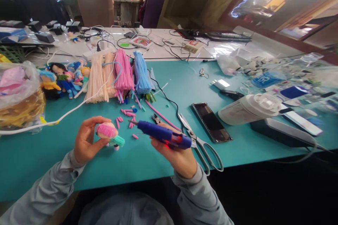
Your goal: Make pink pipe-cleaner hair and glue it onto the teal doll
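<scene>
Between the thumb and fingers of my left hand [88, 140] is a small doll [107, 130] with a pink top and a teal part pointing right. My right hand [175, 151] is wrapped round a blue glue gun [161, 134], whose metal tip points left toward the doll without touching it. Short pink pieces [129, 113] are scattered on the teal mat [148, 168] beyond the two hands. Small pliers [155, 118] lie just behind the glue gun. Grey-handled scissors [196, 140] rest beside my right hand.
Bundles of peach [96, 77], pink [123, 70] and blue stems [142, 74] lie farther back, with finished dolls [70, 77] to their left. A phone [212, 122], a white bottle [248, 109] and a black case [282, 132] are on the right. A white cable [71, 112] crosses the left side.
</scene>
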